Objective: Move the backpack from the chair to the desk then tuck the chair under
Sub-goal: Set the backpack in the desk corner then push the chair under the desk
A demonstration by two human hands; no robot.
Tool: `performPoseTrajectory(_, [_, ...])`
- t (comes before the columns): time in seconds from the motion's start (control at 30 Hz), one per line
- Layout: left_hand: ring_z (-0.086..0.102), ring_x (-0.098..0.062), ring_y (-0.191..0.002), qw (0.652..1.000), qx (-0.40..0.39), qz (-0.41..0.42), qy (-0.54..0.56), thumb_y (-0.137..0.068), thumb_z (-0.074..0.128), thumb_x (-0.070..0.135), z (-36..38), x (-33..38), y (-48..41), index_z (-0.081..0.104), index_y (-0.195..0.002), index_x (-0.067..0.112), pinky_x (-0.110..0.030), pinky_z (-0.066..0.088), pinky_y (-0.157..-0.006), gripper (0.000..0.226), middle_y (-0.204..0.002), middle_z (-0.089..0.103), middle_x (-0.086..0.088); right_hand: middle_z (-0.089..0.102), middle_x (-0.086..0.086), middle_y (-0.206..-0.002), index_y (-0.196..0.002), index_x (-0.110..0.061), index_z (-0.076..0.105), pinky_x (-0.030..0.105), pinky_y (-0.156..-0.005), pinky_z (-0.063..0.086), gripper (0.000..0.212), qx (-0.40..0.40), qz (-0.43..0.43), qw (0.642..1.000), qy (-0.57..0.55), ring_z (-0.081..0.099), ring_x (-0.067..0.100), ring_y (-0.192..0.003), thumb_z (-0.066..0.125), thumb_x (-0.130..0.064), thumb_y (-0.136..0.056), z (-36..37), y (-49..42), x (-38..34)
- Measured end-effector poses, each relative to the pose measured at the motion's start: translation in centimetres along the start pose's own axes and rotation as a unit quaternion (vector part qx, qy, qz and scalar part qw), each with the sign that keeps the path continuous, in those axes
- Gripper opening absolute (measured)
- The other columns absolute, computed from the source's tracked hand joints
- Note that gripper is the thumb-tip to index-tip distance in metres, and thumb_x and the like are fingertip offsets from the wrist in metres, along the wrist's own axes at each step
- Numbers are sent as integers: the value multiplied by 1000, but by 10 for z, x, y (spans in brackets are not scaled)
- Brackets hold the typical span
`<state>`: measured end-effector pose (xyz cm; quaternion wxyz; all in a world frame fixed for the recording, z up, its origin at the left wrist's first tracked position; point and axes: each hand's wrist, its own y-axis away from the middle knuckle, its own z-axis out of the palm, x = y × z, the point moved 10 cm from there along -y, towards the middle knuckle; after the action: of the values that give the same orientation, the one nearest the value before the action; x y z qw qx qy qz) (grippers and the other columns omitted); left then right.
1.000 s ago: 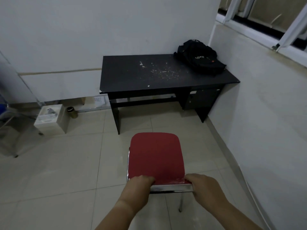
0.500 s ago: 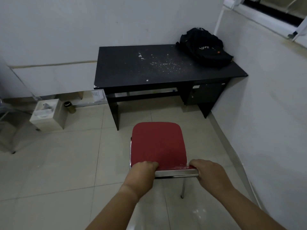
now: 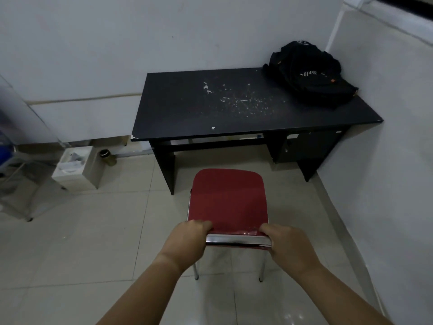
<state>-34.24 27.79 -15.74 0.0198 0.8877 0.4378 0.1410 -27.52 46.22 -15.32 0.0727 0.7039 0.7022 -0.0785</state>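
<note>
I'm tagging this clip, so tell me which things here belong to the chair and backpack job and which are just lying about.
Job: backpack, desk, red chair, left hand, right hand.

Lying about: white box, small dark jar on the floor.

Backpack (image 3: 309,76) on desk (image 3: 187,113), chair (image 3: 228,200) before it.

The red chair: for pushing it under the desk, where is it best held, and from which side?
Judging by its pose, the chrome top rail of the red chair, from behind: the seat faces the desk opening. The left hand and right hand grip the rail's two ends, which should keep it straight.
</note>
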Motion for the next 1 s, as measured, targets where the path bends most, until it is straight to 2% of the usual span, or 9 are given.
performPoseTrajectory(0.13, [66,-24,-80,1000,12,-9,5,-79,56,5,-3,4,-31,63,-96,21,-34,55,-70,24,-91,70,0,56,-8,-56,-67,-25,57,22,-39,27,35,13,-25,1000,-3,51,12,-43,80,-1,-56,-9,-28,22])
performPoseTrajectory(0.33, [67,-23,-77,1000,20,-20,3,-78,57,6,-6,5,-67,64,-94,22,-33,53,-66,24,-87,70,1,58,-9,-64,-70,-26,58,27,-49,32,32,32,-92,995,-7,54,15,-54,80,-5,-58,-16,-63,40])
performPoseTrajectory(0.63, [67,-16,-76,999,22,-21,-13,-82,59,16,-17,-18,-105,63,-97,30,-27,52,-66,21,-88,71,7,57,-10,-72,-79,-28,57,32,-53,42,31,47,-128,990,-33,52,16,-62,73,-6,-63,-17,-102,41])
performPoseTrajectory(0.83, [66,-15,-80,999,15,-30,-27,-85,59,23,-34,-44,-131,62,-97,29,-29,53,-70,14,-90,70,8,57,-11,-73,-79,-29,60,30,-54,34,35,61,-132,988,-51,51,16,-63,75,-7,-56,-20,-133,32])
performPoseTrajectory(1.0, [65,-15,-77,999,24,-40,-28,-82,61,18,-38,-61,-164,63,-94,30,-29,52,-66,17,-86,69,8,57,-12,-74,-78,-28,61,28,-54,30,39,80,-141,985,-50,49,14,-63,77,-1,-55,-16,-168,40])
